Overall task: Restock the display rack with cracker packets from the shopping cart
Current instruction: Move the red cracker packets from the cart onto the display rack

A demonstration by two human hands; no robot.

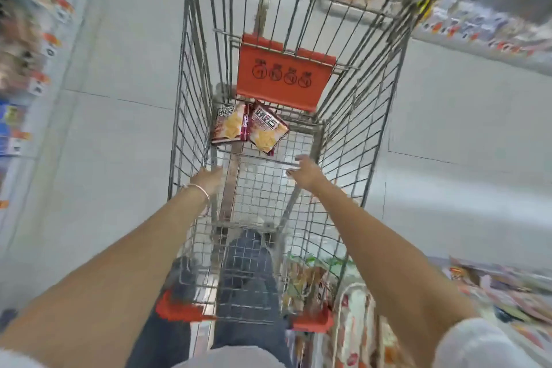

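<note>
1. Reaching into the shopping cart (191, 116), the left hand (206, 180) and right hand (305, 172) are holding nothing, fingers loosely extended.
2. Two cracker packets (248, 128) are lying side by side at the cart's far end, beyond both hands.
3. An orange flap (283, 75) is hanging above them.

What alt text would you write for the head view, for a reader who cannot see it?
Two bare arms reach into a wire shopping cart, the left hand and right hand empty, short of two cracker packets lying at its far end below an orange flap. Blurred store shelves line both sides.
</note>
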